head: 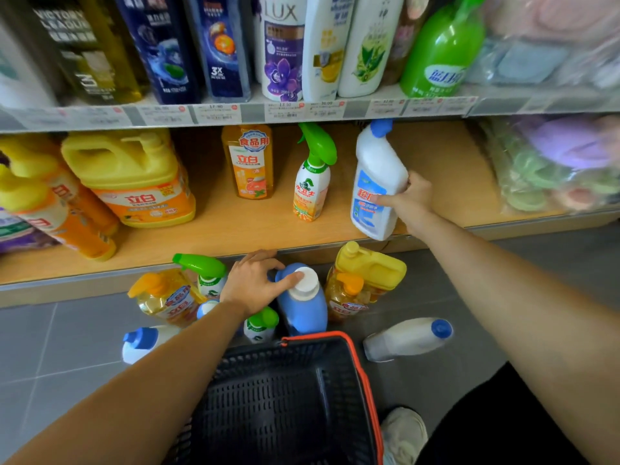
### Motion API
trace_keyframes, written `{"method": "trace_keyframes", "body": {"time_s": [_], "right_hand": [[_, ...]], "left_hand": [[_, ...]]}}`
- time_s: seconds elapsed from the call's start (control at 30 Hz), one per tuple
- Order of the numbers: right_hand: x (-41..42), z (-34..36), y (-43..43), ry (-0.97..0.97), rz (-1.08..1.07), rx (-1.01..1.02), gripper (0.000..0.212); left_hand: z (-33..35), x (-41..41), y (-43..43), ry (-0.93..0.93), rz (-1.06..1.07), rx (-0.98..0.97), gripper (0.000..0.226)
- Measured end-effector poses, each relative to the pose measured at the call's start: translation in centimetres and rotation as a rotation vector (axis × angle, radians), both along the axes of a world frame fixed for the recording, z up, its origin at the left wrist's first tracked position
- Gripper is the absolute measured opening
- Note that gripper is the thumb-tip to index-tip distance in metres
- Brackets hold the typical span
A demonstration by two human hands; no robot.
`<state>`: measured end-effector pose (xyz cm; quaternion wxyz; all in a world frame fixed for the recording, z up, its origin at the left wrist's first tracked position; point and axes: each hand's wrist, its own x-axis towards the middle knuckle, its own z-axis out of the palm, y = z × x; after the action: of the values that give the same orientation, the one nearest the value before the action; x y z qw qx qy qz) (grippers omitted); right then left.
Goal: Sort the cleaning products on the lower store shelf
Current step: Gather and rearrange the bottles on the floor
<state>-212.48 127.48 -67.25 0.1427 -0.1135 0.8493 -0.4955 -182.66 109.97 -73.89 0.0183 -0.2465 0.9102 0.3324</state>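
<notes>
1. Right hand [413, 197] grips the tilted white bottle [377, 169], right of centre, at the lower shelf [235, 231] front edge.
2. Left hand [254, 284] curls round the blue bottle [303, 305] at its cap, lower centre.
3. Released tilted, the white bottle could topple off.

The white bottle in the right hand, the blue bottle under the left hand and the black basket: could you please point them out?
White bottle [366, 181], head view, on its front label.
Blue bottle [302, 313], head view, on its blue body.
Basket [275, 397], head view, on its bare mesh floor.
</notes>
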Motion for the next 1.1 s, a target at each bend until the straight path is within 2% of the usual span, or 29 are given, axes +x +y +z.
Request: {"method": "trace_keyframes", "body": {"time_s": [0.13,0.2,0.27,0.4,0.5,0.6,0.73,0.77,0.83,0.87,0.9,1.0,1.1], "right_hand": [[2.9,3.7,2.5,0.141,0.139,0.12,0.056],[4.3,5.6,3.5,0.199,0.204,0.12,0.057],[6.0,7.4,4.3,0.237,0.25,0.109,0.059],[9.8,10.0,4.8,0.253,0.272,0.028,0.062],[13.2,11.5,4.8,0.229,0.309,-0.023,0.059],[16.3,12.7,4.6,0.127,0.393,-0.121,0.058],[21.2,13.3,4.2,-0.068,0.421,-0.368,0.047],[22.4,13.6,4.0,-0.152,0.417,-0.459,0.041],[23.5,14.0,3.7,-0.34,0.334,-0.669,0.014],[23.7,14.0,3.4,-0.405,0.264,-0.757,0.013],[24.3,14.0,3.0,-0.43,0.213,-0.788,0.023],[29.0,11.7,1.2,-0.368,0.187,-0.621,0.024],[33.1,9.0,-0.3,-0.33,0.201,-0.628,0.019]], "left_hand": [[1.1,0.3,0.6,0.008,0.069,0.216,0.071],[2.0,0.3,0.7,0.043,0.1,0.317,0.048],[3.3,0.1,0.6,0.102,0.094,0.322,0.03],[8.6,-0.1,0.7,0.27,0.09,0.416,0.023],[13.7,0.6,0.7,0.421,0.061,0.406,0.03],[18.2,2.4,0.9,0.505,0.009,0.455,0.047],[20.2,6.0,2.1,0.356,-0.108,0.571,0.074],[19.9,7.0,2.4,0.337,-0.137,0.601,0.073],[18.8,8.6,2.8,0.355,-0.144,0.661,0.067],[18.1,9.3,2.8,0.369,-0.124,0.681,0.065],[17.0,9.9,2.9,0.376,-0.102,0.682,0.064],[13.2,11.8,4.7,0.343,-0.051,0.606,0.068],[9.5,13.4,7.5,0.322,-0.006,0.618,0.061]]}}
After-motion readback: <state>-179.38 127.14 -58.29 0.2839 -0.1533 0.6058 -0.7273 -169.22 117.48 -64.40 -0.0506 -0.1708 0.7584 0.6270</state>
